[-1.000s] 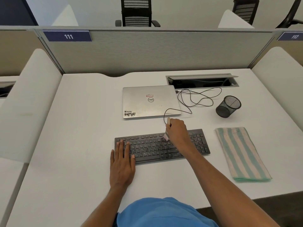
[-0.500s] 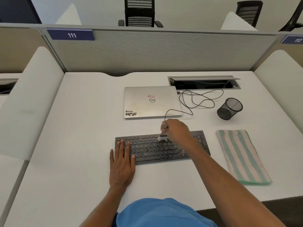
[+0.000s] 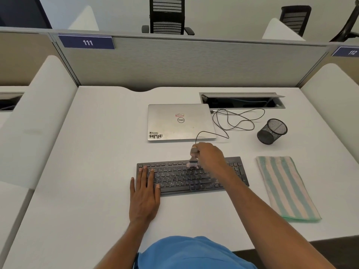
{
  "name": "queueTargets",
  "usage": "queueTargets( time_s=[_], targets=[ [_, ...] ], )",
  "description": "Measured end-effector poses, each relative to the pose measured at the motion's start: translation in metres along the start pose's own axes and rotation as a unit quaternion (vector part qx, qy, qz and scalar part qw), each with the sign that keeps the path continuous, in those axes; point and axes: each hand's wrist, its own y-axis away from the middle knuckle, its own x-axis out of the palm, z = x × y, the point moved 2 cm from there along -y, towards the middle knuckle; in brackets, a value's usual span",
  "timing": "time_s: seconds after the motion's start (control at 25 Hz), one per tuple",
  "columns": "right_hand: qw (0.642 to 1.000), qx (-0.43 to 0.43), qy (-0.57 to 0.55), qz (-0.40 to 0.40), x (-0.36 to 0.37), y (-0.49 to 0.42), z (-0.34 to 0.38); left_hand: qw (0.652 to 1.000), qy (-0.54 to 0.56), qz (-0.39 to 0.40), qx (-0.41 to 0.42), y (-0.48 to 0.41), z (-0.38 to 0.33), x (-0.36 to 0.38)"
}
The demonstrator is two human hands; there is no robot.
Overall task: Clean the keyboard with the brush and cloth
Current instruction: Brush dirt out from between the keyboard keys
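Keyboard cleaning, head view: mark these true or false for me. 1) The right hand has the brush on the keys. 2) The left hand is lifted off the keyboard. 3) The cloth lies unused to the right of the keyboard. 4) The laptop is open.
1) The right hand holds the brush on the upper key rows of the keyboard. True.
2) The left hand is lifted off the keyboard. False: it lies flat, with its fingers on the keyboard's left end.
3) The striped cloth lies on the desk to the right of the keyboard, with no hand on it. True.
4) The laptop is open. False: its lid is closed.
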Motion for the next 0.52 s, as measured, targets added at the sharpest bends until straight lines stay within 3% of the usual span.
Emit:
queueTargets(
  time_s=[0.16,0.24,0.36,0.52],
  targets=[
    [0.978,0.121,-0.171,-0.014,-0.011,0.000,-0.017,1.000,0.000,0.000,0.002,0.001,-0.001,0.000],
    [0.982,0.116,-0.143,-0.045,-0.011,-0.005,-0.011,1.000,0.002,0.001,0.000,0.001,-0.001,0.000],
    [0.998,0.000,0.040,-0.042,-0.002,-0.015,0.006,1.000,0.001,0.001,0.000,0.001,-0.001,-0.001],
    [1.000,0.004,0.028,0.007,0.002,-0.014,0.009,1.000,0.003,0.002,0.000,0.001,-0.001,0.000]
  ],
)
